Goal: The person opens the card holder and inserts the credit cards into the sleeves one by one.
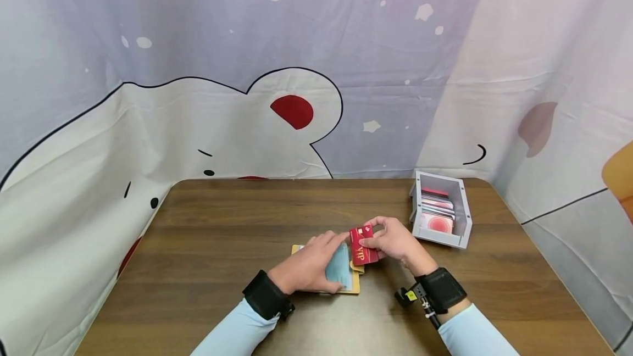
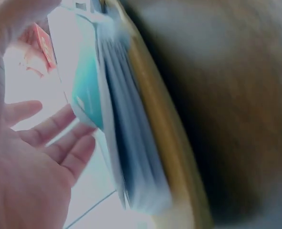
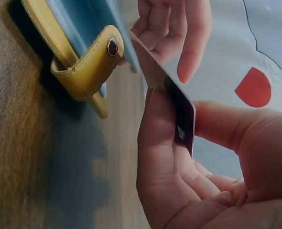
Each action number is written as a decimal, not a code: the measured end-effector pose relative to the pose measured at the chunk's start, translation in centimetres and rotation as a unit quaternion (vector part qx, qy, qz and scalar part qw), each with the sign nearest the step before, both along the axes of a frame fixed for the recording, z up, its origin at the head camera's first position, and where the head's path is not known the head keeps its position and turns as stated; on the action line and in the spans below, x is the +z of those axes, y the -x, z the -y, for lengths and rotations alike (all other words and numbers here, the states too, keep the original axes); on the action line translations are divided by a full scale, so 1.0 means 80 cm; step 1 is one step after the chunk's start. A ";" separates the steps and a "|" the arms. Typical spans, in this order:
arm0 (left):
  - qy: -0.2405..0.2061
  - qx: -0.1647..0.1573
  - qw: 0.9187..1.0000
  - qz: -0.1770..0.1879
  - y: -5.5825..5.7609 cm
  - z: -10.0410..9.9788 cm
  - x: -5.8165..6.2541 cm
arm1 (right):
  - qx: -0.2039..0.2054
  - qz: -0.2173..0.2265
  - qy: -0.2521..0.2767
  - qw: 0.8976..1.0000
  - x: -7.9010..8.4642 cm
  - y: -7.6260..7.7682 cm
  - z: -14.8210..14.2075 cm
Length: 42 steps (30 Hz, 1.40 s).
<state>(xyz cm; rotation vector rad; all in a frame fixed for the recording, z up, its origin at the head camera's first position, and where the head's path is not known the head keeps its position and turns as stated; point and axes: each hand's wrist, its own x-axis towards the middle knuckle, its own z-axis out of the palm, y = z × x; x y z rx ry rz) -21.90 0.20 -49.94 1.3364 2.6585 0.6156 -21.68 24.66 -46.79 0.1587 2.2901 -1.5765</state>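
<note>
A yellow card holder (image 1: 355, 287) lies open on the table with its blue sleeves (image 1: 338, 266) uppermost. My left hand (image 1: 307, 267) spreads over it, fingers at the far side and thumb by the near edge. In the left wrist view those fingers are fairly straight beside the blue sleeve (image 2: 88, 90). My right hand (image 1: 395, 242) pinches a red VIP card (image 1: 360, 256) between thumb and fingers, just over the holder's right edge. The right wrist view shows the card (image 3: 183, 107) edge-on, near the yellow snap strap (image 3: 83, 76).
A grey box (image 1: 462, 207) holding a row of cards (image 1: 437, 224) stands at the table's back right. The wooden table (image 1: 222, 218) meets a patterned curtain (image 1: 386, 70) at its back edge.
</note>
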 end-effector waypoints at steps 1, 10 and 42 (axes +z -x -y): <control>-0.009 -0.004 1.000 0.003 0.001 0.002 0.000 | -0.001 0.000 0.004 1.000 0.000 0.001 0.001; -0.059 -0.023 0.996 0.067 0.007 0.029 0.003 | -0.001 -0.003 0.020 1.000 -0.001 0.003 0.012; 0.077 0.068 0.991 0.084 0.010 0.078 0.004 | 0.075 -0.008 -0.022 0.997 -0.017 0.012 0.074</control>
